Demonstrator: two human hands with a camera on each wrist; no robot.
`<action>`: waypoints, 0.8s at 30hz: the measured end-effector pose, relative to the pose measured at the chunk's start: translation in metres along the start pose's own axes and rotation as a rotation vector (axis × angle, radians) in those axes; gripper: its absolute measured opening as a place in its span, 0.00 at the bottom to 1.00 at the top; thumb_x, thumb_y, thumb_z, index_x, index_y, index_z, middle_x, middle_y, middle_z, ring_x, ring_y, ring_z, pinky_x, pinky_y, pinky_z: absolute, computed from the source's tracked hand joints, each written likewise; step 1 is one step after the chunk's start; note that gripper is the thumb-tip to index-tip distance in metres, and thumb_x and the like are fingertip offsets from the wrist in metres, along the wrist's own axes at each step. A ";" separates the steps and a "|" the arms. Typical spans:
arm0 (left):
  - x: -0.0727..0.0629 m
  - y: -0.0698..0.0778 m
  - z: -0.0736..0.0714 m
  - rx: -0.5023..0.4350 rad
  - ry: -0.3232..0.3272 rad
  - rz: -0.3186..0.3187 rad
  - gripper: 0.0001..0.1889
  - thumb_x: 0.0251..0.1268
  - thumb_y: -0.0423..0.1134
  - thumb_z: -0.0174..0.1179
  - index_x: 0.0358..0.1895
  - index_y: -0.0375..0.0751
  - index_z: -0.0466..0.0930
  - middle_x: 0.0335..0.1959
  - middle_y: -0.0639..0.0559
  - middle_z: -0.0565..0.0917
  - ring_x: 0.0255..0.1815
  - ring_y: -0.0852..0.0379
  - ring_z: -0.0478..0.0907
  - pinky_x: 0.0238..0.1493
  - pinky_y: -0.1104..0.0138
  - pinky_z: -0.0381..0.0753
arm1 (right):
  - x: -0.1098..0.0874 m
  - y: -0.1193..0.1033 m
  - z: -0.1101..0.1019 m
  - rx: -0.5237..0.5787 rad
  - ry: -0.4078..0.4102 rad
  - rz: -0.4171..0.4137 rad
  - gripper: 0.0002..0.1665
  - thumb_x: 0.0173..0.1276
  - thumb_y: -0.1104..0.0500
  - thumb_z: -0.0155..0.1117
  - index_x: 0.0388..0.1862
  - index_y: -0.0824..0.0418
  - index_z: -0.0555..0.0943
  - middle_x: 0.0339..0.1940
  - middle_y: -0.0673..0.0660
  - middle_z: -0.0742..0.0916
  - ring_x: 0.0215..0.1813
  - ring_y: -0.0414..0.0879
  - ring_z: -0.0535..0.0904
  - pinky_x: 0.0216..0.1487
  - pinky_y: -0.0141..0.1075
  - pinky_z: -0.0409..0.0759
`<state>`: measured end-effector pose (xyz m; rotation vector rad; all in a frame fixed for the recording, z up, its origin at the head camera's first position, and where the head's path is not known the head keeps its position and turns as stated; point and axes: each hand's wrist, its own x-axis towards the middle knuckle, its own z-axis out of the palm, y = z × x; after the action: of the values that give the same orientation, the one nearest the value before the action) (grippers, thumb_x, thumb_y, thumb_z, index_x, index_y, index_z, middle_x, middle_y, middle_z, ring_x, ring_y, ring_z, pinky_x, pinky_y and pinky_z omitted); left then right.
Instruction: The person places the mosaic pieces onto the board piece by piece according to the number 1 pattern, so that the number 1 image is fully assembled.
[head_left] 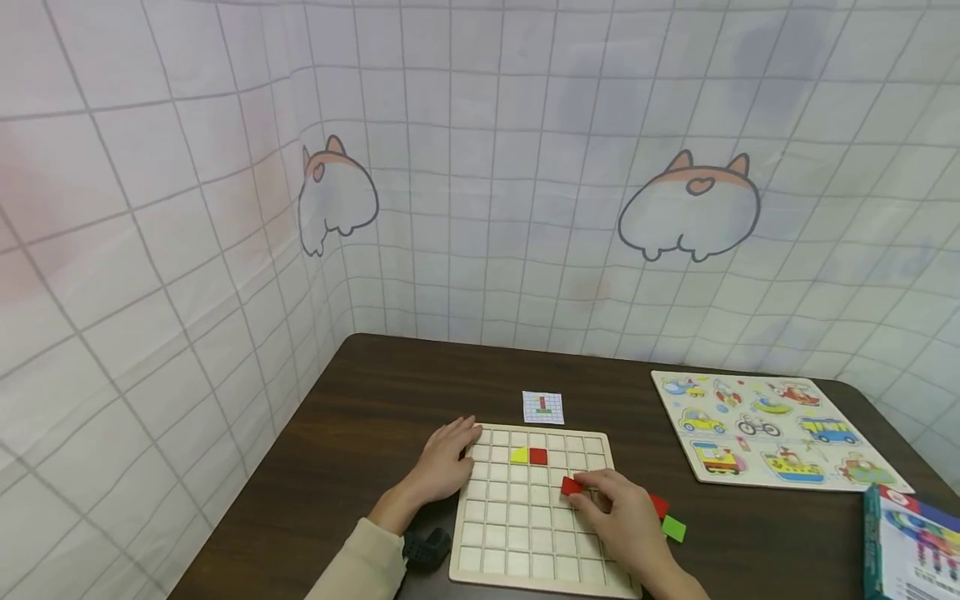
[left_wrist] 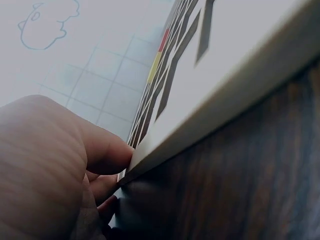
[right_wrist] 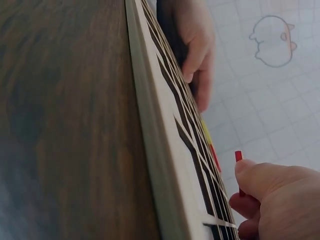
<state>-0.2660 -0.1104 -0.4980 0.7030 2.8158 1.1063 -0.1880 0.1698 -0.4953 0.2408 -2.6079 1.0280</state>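
Note:
A wooden grid board (head_left: pixel 498 560) with square recesses lies on the dark table. My left hand (head_left: pixel 444 462) rests along its upper left edge, fingers extended; in the left wrist view the thumb (left_wrist: pixel 107 147) touches the board's side. Between thumb and fingers my right hand (head_left: pixel 626 517) pinches a red square tile (head_left: pixel 571 486), held above the board's right half. The right wrist view shows this thin red tile (right_wrist: pixel 238 156) edge-on, apart from the grid. In the upper rows sit a yellow tile (head_left: pixel 519 455) with a cut corner and a red square tile (head_left: pixel 537 456), side by side.
Behind the board lies a small pattern card (head_left: pixel 542 407). A green tile (head_left: pixel 673 528) and another red tile (head_left: pixel 659 506) lie right of the board, partly behind the right hand. Farther right are a picture puzzle board (head_left: pixel 780 429) and a box (head_left: pixel 918 542).

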 end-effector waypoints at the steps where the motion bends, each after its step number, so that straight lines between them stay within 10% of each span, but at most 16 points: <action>1: 0.000 0.000 0.000 0.003 -0.003 0.000 0.26 0.71 0.31 0.46 0.72 0.34 0.65 0.75 0.39 0.59 0.78 0.41 0.50 0.75 0.43 0.43 | 0.000 0.001 0.002 0.006 0.000 -0.004 0.14 0.54 0.57 0.78 0.41 0.49 0.88 0.35 0.38 0.84 0.26 0.33 0.69 0.28 0.27 0.68; 24: 0.000 0.001 0.000 -0.010 0.015 0.001 0.26 0.69 0.30 0.46 0.71 0.33 0.66 0.75 0.38 0.60 0.77 0.39 0.51 0.75 0.42 0.43 | 0.022 -0.010 0.017 -0.096 -0.016 -0.085 0.12 0.55 0.55 0.77 0.40 0.50 0.89 0.38 0.40 0.86 0.35 0.35 0.78 0.39 0.35 0.80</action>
<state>-0.2660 -0.1102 -0.4974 0.6986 2.8204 1.1294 -0.2102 0.1500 -0.4933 0.3345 -2.6281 0.8740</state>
